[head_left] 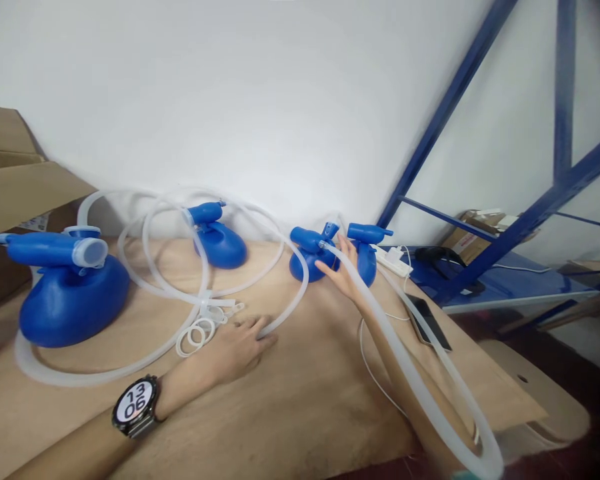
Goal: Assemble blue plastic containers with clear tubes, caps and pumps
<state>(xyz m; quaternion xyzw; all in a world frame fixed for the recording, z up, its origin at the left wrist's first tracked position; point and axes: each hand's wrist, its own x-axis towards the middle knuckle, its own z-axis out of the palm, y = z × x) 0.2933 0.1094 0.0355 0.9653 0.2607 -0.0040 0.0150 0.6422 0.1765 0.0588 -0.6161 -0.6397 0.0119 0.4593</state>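
Note:
My left hand (237, 347) rests low over the table with its fingers closed around the end of a translucent tube (300, 293). Beside its wrist lie several white rings (195, 337) and small clear plastic pieces. My right hand (347, 270) has thumb and fingers spread between a blue urinal bottle (307, 263) and another blue urinal bottle (366, 260) at the right. It seems to touch one, but I cannot tell which. A second length of tube (395, 340) passes over the right forearm. Further left stand a blue urinal bottle (225, 247) and a nearer, larger-looking urinal bottle (75, 307).
Cardboard boxes (35, 187) stand at the left. A white power strip (393, 261) and a dark phone (427, 321) lie at the table's right side, with a thin white cable (373, 373). Beyond is a blue metal rack (510, 287). Looped tubing spreads along the white wall (230, 100).

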